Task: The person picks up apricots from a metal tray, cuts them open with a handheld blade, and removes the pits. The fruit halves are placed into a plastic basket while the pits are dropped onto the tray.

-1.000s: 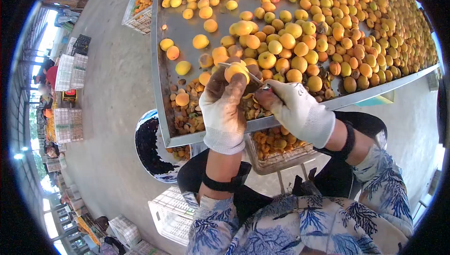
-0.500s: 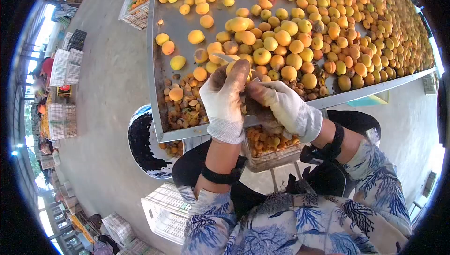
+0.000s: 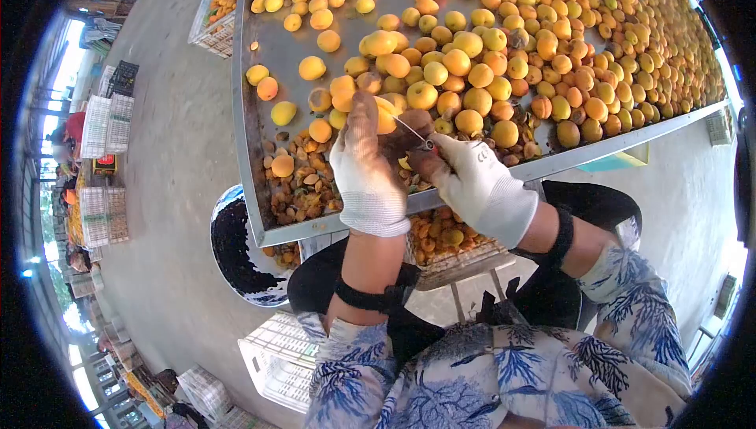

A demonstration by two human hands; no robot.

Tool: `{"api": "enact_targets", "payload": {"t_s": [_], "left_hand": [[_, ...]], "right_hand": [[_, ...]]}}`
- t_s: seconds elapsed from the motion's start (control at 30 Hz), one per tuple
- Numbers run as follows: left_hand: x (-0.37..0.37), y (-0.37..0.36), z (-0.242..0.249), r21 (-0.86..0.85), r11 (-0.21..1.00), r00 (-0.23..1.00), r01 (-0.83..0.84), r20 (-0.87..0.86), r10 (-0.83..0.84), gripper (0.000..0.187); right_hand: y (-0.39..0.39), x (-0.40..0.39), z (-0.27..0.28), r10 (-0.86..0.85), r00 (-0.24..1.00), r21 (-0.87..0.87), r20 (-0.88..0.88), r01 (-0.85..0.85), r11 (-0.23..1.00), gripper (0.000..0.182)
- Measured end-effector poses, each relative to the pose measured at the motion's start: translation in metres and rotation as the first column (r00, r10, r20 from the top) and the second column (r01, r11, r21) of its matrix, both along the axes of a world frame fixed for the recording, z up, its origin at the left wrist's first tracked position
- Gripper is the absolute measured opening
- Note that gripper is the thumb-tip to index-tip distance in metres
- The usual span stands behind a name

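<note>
My left hand [image 3: 367,165], in a stained white glove, holds a yellow-orange fruit [image 3: 385,116] above the near edge of a metal table [image 3: 305,230]. Gripped in my gloved right hand [image 3: 465,173] is a small knife [image 3: 408,127], its thin blade pointing at the fruit. Many round orange fruits [image 3: 477,100] lie on the table beyond both hands. Pits and scraps [image 3: 311,181] are piled in the near left corner of the table.
Below the table edge is a crate of orange pieces [image 3: 449,240]. A basin with dark contents [image 3: 240,248] stands at left. White crates [image 3: 279,358] are on the floor, and people [image 3: 75,130] are at far left.
My hands have come slightly apart, and the knife blade now shows between them. The fruit in my left hand is more visible. The view has shifted, so the table appears further left.
</note>
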State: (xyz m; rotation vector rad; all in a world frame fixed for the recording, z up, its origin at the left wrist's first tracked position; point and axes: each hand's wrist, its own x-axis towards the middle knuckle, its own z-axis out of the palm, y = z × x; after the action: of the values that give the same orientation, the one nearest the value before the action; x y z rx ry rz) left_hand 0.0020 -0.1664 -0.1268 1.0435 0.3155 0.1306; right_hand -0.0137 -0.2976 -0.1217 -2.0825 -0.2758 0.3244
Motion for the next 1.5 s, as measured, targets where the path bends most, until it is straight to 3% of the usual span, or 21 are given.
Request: {"api": "enact_targets", "payload": {"t_s": [0.07,0.3,0.37,0.4,0.57,0.63,0.7,0.77,0.83,0.9,0.97,1.03,1.07,1.1,1.17,1.2,1.23,1.3,1.37,1.43,1.5], "left_hand": [[0.003,-0.006,-0.005,-0.204,0.979,0.995,-0.002,-0.101,-0.019,0.051],[0.012,-0.007,-0.010,-0.145,0.989,0.995,-0.016,-0.095,0.002,0.049],[0.010,-0.005,-0.003,-0.159,0.987,0.997,0.005,-0.069,-0.016,0.047],[0.009,-0.003,-0.001,-0.171,0.985,0.999,0.023,-0.045,-0.031,0.044],[-0.001,0.003,-0.001,-0.210,0.976,0.998,0.057,0.027,-0.053,0.034],[-0.006,0.001,0.008,-0.227,0.971,0.996,0.078,0.058,-0.066,0.029],[-0.008,-0.002,0.012,-0.401,0.903,0.987,0.156,0.037,-0.155,0.027],[-0.004,0.002,0.009,-0.354,0.932,0.997,0.077,0.046,-0.065,0.027],[0.001,0.009,0.012,-0.321,0.947,0.998,-0.011,0.056,0.030,0.028],[0.003,0.016,0.020,-0.338,0.941,0.999,-0.029,-0.047,0.014,0.031],[-0.001,0.015,0.018,-0.275,0.960,0.999,-0.043,-0.044,0.032,0.033],[-0.001,0.012,-0.004,0.176,0.978,0.994,0.109,0.010,-0.112,0.031],[-0.006,0.008,-0.013,0.222,0.963,0.958,0.154,0.205,-0.200,0.027],[-0.011,-0.001,-0.007,0.221,0.957,0.954,0.186,0.192,-0.230,0.027],[-0.020,-0.017,0.008,0.401,0.913,0.965,0.072,0.203,-0.165,0.027],[-0.019,-0.013,0.003,0.133,0.969,0.965,0.210,0.131,-0.227,0.029],[-0.019,-0.009,-0.005,0.133,0.966,0.963,0.220,0.126,-0.237,0.029],[-0.020,-0.003,-0.016,0.296,0.914,0.913,0.278,0.213,-0.347,0.030],[-0.024,-0.007,-0.019,0.336,0.911,0.921,0.239,0.217,-0.322,0.032],[-0.025,-0.009,-0.016,0.377,0.905,0.928,0.197,0.227,-0.296,0.035],[-0.023,-0.010,0.000,-0.030,0.939,0.927,0.342,0.171,-0.332,0.045]], "right_hand": [[0.002,0.000,-0.009,0.013,0.995,-0.111,0.095,-0.002,0.994,0.023],[0.010,0.009,-0.013,-0.018,0.978,-0.071,0.207,0.033,0.997,0.024],[0.012,0.010,-0.014,-0.037,0.996,0.153,0.080,0.024,0.988,0.029],[0.012,0.010,-0.009,0.014,0.989,0.368,-0.148,0.041,0.929,0.036],[0.007,0.002,0.006,0.182,0.898,0.643,-0.401,0.134,0.754,0.040],[-0.003,0.002,0.013,0.349,0.744,0.694,-0.569,0.208,0.689,0.042],[-0.013,0.003,0.014,0.372,0.701,0.680,-0.608,0.218,0.700,0.047],[-0.015,0.007,0.032,0.199,0.829,0.459,-0.522,0.077,0.885,0.044],[-0.025,0.012,0.047,0.116,0.790,0.175,-0.602,-0.011,0.984,0.034],[-0.038,0.016,0.040,0.104,0.931,0.148,-0.351,-0.054,0.987,0.027],[-0.035,0.022,0.047,-0.079,0.951,0.250,-0.298,0.158,0.955,0.023],[-0.031,0.030,0.033,-0.195,0.980,0.216,0.021,0.186,0.958,0.024],[-0.030,0.029,0.036,-0.200,0.980,0.164,-0.003,0.198,0.967,0.030],[-0.028,0.030,0.042,-0.160,0.983,0.018,0.094,0.159,0.987,0.033],[-0.025,0.032,0.024,-0.109,0.945,0.065,0.308,0.093,0.994,0.033],[-0.024,0.030,0.019,-0.113,0.933,0.033,0.341,0.108,0.994,0.028],[-0.023,0.028,0.019,-0.122,0.934,0.034,0.336,0.118,0.992,0.028],[-0.023,0.026,0.021,-0.158,0.985,0.177,0.068,0.144,0.974,0.025],[-0.026,0.029,0.011,-0.165,0.986,0.197,-0.002,0.162,0.967,0.024],[-0.027,0.029,0.015,-0.159,0.957,0.407,-0.243,0.249,0.879,0.024],[-0.028,0.029,0.022,-0.184,0.903,0.422,-0.387,0.351,0.835,0.024]]}}
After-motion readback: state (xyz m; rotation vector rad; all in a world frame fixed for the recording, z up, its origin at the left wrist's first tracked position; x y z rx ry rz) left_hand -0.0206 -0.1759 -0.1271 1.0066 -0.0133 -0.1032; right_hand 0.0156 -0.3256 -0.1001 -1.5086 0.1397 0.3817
